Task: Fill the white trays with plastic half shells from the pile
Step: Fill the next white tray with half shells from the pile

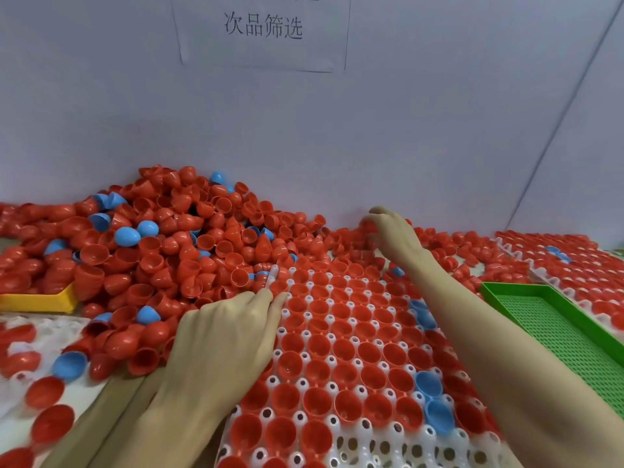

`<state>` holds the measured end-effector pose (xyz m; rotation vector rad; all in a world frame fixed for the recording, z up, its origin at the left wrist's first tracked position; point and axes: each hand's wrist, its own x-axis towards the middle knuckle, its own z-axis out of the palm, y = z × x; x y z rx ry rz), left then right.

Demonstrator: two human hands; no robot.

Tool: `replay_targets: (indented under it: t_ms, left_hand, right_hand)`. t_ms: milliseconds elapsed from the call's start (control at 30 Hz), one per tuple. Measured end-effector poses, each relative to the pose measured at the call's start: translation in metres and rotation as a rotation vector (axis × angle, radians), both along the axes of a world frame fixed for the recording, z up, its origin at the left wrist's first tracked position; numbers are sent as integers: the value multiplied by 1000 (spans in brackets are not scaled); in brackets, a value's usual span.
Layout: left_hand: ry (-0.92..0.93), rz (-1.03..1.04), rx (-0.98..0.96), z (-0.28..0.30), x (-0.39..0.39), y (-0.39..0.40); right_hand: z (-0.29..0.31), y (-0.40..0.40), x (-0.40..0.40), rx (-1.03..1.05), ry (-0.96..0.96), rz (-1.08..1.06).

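Right hand [393,236] reaches to counter's far edge, fingers curled into red half shells [358,231], likely pinching one; blur hides contact. Left hand [223,336] lies flat, holding nothing, at white tray [371,444] left edge. Pile [162,238] far-left; unfilled sockets at near edge.

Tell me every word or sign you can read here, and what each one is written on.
"次品筛选": printed on the white paper sheet stuck to the wall behind the pile.
A line of larger characters above it on the same sheet is cut off by the top edge of the picture and cannot be read.
No readable text shows on the shells, the white tray, the green tray or the yellow tray.
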<state>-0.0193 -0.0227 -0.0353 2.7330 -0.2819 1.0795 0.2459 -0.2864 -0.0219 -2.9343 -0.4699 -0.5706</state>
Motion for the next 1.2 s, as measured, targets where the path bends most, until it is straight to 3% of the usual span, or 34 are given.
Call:
replay_targets:
  t_ms: [200,333,567,767,933,1067,1200]
  left_hand:
    - [9,-58,-113,11,-7,-3]
    - [50,-229,-160,14,-12,-14]
    - [223,-506,-566,13,-17,-31]
    - [544,-564,-1135,14,-18,-37]
    - [638,-627,-1128,14,-17,-32]
    - [597,-639,-1008,17,-17,-32]
    - [531,-608,-1093,21,-16,-28]
  right_hand:
    - [23,3,-60,191,-30,109]
    - [27,8,-136,279,-10,283]
    - [20,22,-235,475,175,565]
    - [15,19,-246,572,238,606]
    - [7,11,-249,689,389,662]
    - [11,11,-250,645,374,627]
    - [23,3,-255,652,420,604]
